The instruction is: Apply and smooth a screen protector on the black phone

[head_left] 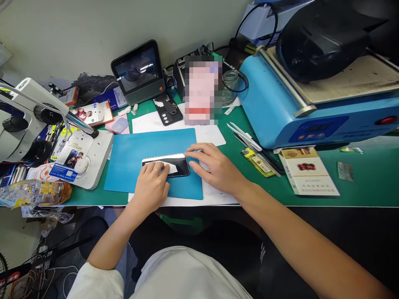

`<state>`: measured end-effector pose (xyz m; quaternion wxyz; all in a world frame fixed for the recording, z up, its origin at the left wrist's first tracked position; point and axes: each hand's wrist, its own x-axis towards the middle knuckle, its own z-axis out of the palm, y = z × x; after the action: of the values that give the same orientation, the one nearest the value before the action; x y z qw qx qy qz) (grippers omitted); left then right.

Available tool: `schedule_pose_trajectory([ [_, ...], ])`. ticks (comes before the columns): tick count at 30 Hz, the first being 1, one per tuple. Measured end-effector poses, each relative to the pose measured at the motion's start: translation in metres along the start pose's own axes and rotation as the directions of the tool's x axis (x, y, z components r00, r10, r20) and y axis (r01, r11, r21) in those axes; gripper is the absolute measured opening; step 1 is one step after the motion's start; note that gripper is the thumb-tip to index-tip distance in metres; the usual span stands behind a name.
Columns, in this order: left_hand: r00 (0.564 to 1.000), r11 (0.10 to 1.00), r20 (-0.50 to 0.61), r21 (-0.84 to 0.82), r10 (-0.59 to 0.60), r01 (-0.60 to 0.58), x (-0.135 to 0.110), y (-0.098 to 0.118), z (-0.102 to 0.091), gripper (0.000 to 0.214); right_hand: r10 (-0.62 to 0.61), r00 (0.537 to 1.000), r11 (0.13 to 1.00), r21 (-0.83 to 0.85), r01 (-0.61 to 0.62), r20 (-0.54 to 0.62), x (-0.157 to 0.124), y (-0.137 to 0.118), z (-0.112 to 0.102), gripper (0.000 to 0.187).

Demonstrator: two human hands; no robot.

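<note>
Black phone [180, 166] beneath left hand [151, 187], apparently.

- Wall [77, 25]: plain, pale grey-white, runs behind the full width of the bench.
- Workbench [343, 206]: pale front edge; top covered by a green mat [374, 178].
- Left end of bench: white microscope [21, 112], standing on a white base plate [99, 153].
- Back of bench, near the wall: small dark screen unit [139, 72], tilted back; bright strips reflect in its glass.
- Right end: blue machine [274, 112], black cover [327, 37] on top.
- Floor [18, 232]: pale, seen under the bench at left; loose cables [37, 270] across it.
- Light: even, diffuse; shadows soft.
</note>
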<state>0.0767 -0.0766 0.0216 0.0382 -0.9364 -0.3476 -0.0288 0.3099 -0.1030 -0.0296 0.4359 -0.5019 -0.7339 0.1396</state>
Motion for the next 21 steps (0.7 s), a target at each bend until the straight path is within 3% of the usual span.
schedule_pose_trajectory([
  [13,0.999,0.999,-0.009,-0.001,-0.053,0.053,0.023,0.038,0.011,0.036,0.001,1.0,1.0,-0.016,-0.001,-0.001,-0.002,0.003,0.003,0.029],
  [21,0.999,1.0,-0.043,0.007,-0.013,0.013,-0.003,0.032,0.003,0.044,0.013,1.0,1.0,-0.021,-0.012,0.016,-0.002,0.004,0.001,0.03],
])
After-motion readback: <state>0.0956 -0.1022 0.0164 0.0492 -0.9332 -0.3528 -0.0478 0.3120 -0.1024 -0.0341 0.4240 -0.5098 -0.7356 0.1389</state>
